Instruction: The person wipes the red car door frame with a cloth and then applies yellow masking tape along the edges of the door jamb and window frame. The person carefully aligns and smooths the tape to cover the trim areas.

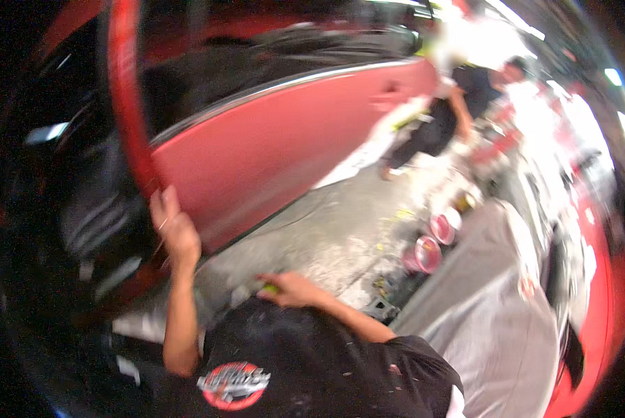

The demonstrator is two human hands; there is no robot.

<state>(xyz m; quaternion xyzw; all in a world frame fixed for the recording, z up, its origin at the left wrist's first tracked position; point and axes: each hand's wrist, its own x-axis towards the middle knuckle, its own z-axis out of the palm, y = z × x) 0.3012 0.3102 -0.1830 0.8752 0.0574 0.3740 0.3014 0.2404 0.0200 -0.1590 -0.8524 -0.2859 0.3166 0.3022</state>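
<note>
Left hand (179,233) up at the near lower corner of the red car door (278,143), fingers pointing upward, too blurred to tell whether it grips; right hand (297,290) here, closed around a small yellow-green piece (271,287), in front of the black shirt (291,341) and apart from the door; pink tubs (413,260) over on the grey floor (326,216), beside a grey cover (480,279)

Smooth, low-sheen painted metal is observed on the door (278,139); glossy trim (291,81) is noted. The floor (319,226) is surfaced in rough, matt concrete. Creased, dull cloth is recorded for the cover (480,299), matt cloth for the shirt (319,362).
</note>
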